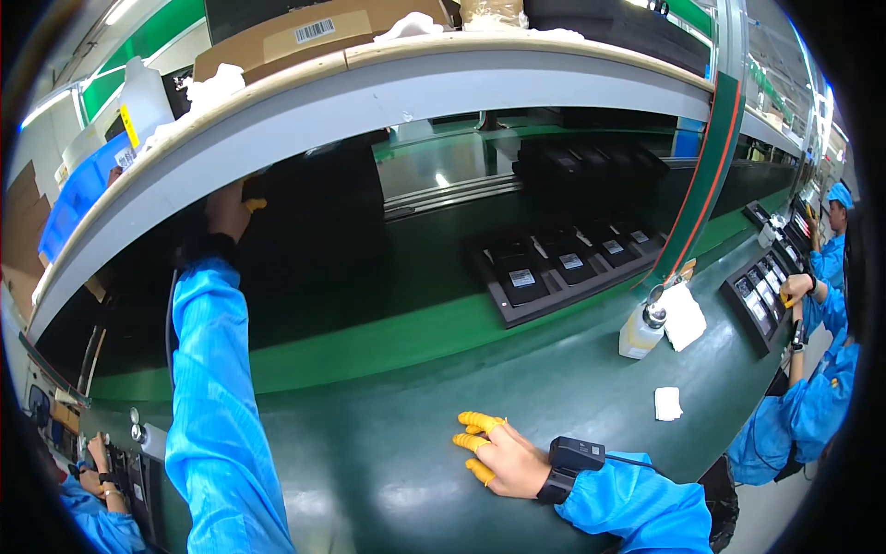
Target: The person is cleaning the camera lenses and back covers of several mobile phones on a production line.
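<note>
Right grip point(503, 457) parted, empty; left grip point(230, 212) (shadowed) can't tell. Black tray point(554, 301) beyond right grip: likely stiff; hold rims.

Two hands of the camera wearer: one left point(233, 214), one right point(512, 462). At least three yellow finger covers point(472, 441) show on the right hand, one on the left. One black tray point(554, 297) at centre carries four flat black devices point(513, 262), with four white labels point(522, 279); dark pieces point(591, 164) behind are too dim to count. Two bottles point(640, 334), one at each side. Two white cloths point(683, 317). One blue bin point(81, 198). At least three co-workers point(808, 420): two right, one left.
</note>
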Tool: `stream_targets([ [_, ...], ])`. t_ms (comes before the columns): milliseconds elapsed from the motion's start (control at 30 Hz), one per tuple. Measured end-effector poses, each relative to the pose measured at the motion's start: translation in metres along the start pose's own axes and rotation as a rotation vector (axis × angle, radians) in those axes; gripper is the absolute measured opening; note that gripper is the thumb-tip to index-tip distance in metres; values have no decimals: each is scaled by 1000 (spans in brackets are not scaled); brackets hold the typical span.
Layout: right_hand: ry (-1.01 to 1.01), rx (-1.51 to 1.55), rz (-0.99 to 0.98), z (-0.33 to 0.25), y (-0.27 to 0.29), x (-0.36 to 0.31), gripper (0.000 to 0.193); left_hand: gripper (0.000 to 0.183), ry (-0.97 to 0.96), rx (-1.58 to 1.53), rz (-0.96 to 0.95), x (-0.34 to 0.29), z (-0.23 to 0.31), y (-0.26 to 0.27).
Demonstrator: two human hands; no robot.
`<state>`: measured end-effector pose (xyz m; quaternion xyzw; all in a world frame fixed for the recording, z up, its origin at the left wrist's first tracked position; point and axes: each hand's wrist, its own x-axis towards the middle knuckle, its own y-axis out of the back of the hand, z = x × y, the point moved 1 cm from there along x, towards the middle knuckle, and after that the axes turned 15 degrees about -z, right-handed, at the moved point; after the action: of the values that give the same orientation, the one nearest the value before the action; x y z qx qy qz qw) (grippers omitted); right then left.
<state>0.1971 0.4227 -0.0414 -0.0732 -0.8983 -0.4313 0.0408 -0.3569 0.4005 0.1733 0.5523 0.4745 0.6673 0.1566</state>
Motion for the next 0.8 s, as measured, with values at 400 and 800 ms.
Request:
stream_targets([
  [400, -103, 1529, 77, -45, 53, 29, 49, 28, -511, 38, -60, -248, 145, 158],
  [800, -518, 971, 101, -70, 27, -79, 65, 27, -446, -352, -417, -440, 276, 173],
])
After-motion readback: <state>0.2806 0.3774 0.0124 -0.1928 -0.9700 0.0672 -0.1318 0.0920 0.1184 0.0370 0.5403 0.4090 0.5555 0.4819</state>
